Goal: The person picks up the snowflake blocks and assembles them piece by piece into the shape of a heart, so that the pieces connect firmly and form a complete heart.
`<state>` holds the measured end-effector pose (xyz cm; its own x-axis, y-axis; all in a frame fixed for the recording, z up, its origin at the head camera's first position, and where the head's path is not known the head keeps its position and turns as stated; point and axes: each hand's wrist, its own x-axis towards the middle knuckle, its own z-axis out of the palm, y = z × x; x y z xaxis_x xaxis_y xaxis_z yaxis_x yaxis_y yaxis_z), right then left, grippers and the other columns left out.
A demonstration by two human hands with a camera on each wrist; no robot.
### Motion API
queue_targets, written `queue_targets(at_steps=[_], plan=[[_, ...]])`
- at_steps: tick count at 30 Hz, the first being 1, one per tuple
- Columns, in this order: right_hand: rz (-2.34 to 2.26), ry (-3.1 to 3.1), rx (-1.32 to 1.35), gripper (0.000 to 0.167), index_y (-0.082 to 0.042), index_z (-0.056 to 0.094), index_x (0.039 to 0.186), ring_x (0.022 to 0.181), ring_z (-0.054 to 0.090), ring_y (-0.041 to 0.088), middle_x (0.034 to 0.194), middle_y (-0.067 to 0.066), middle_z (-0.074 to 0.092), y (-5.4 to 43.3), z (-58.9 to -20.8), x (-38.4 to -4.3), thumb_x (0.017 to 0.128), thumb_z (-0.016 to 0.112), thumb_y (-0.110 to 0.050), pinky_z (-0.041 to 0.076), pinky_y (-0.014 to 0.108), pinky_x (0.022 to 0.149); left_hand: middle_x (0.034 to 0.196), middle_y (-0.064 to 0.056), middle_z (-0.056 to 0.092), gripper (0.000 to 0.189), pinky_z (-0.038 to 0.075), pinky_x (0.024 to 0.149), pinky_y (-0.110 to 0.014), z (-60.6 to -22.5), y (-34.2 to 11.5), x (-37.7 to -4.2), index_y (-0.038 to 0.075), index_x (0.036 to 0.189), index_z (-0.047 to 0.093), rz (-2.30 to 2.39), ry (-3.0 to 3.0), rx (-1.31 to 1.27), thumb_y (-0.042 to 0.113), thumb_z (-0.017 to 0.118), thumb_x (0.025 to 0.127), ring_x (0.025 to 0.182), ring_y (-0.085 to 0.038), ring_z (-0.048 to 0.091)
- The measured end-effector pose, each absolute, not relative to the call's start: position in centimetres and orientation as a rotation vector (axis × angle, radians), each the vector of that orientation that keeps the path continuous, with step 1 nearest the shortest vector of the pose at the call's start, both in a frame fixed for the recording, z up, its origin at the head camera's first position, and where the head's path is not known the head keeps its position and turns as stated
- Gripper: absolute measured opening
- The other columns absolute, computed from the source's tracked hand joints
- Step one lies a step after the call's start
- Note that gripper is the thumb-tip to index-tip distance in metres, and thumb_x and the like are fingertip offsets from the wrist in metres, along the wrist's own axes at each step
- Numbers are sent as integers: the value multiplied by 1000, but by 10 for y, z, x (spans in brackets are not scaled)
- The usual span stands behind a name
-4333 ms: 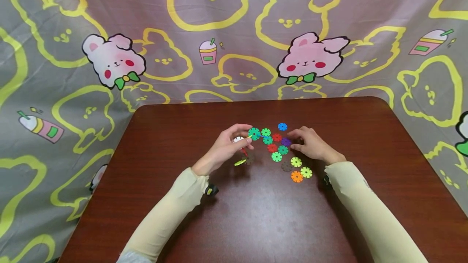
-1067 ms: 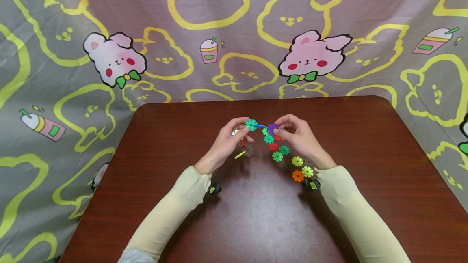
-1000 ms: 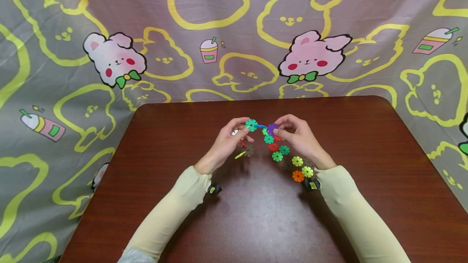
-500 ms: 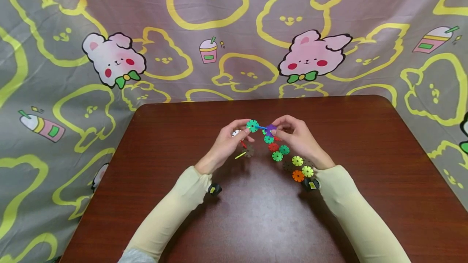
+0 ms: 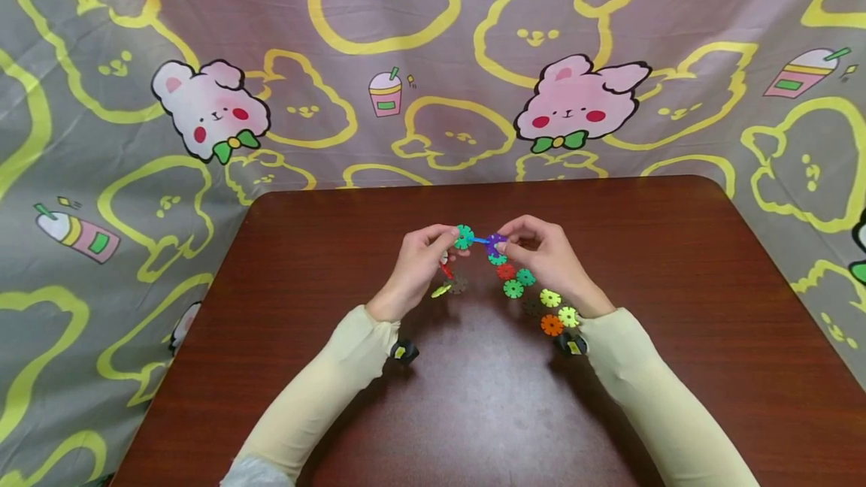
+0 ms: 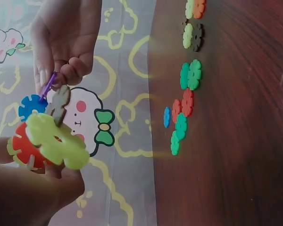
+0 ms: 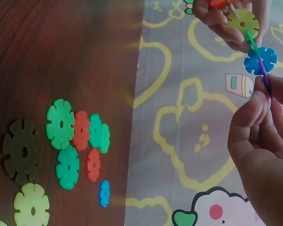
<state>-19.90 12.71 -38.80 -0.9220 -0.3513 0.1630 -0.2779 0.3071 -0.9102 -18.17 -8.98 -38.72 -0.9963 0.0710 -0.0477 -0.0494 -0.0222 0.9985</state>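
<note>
My left hand point(image 5: 418, 265) holds a chain of slotted plastic snowflake discs above the table. The chain includes a green disc point(image 5: 463, 237), a blue disc point(image 7: 261, 60), a red disc point(image 6: 27, 145), a brown disc point(image 6: 60, 104) and a yellow disc point(image 6: 56, 141). Between thumb and fingers, my right hand point(image 5: 549, 258) pinches a purple disc point(image 5: 496, 245). That purple disc meets the blue disc's edge crosswise, seen edge-on in the right wrist view. How deep their slots engage cannot be told. A white disc is mostly hidden by my left hand.
Loose discs lie on the brown table point(image 5: 473, 412) below and beside my right hand: red point(image 5: 505, 271), green point(image 5: 513, 288), yellow point(image 5: 550, 297), orange point(image 5: 551, 325) and others. A loose blue disc point(image 7: 104, 193) shows in the right wrist view. Patterned cloth point(image 5: 433, 43) hangs behind the table.
My right hand has lifted the purple disc off the table and brought it left to the chain's blue disc. Most recently, my left thumb and fingers have shifted up to the green disc's edge.
</note>
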Motion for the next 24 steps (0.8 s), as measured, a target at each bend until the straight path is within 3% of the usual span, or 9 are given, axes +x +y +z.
queue_targets(at_steps=[3, 9, 16, 19, 24], plan=[[-1704, 2500, -598, 26, -3, 65, 105, 82, 63, 36, 90, 16, 71, 127, -388, -198, 88, 71, -21, 55, 33, 67, 92, -22, 71, 23, 51, 68, -23, -388, -90, -183, -4, 106, 69, 2199, 2136, 15, 14, 58, 96, 95, -46, 65], [-1705, 2505, -599, 22, -4, 66, 103, 79, 63, 32, 91, 18, 71, 128, -388, -197, 88, 72, -20, 53, 28, 65, 81, -11, 73, 23, 52, 69, -23, -387, -87, -182, -6, 105, 70, 2224, 2119, 12, 13, 60, 95, 85, -32, 69], [-1702, 2496, -595, 21, -5, 67, 101, 79, 64, 32, 90, 11, 73, 129, -387, -197, 87, 73, -19, 54, 29, 64, 86, -22, 72, 23, 52, 69, -23, -386, -85, -182, -6, 103, 71, 2252, 2107, 3, 13, 61, 94, 88, -37, 69], [-1706, 2491, -611, 19, -6, 68, 99, 78, 63, 34, 90, 11, 72, 128, -387, -197, 86, 73, -18, 54, 30, 63, 87, -25, 71, 23, 52, 69, -23, -385, -84, -181, -6, 102, 72, 2255, 2106, -6, 12, 62, 93, 84, -31, 70], [-1719, 2483, -623, 17, -6, 69, 97, 74, 63, 31, 90, 11, 72, 127, -386, -197, 86, 74, -17, 52, 29, 61, 84, -23, 72, 23, 52, 71, -26, -384, -82, -181, -6, 101, 72, 2251, 2108, 0, 13, 62, 93, 86, -33, 68]])
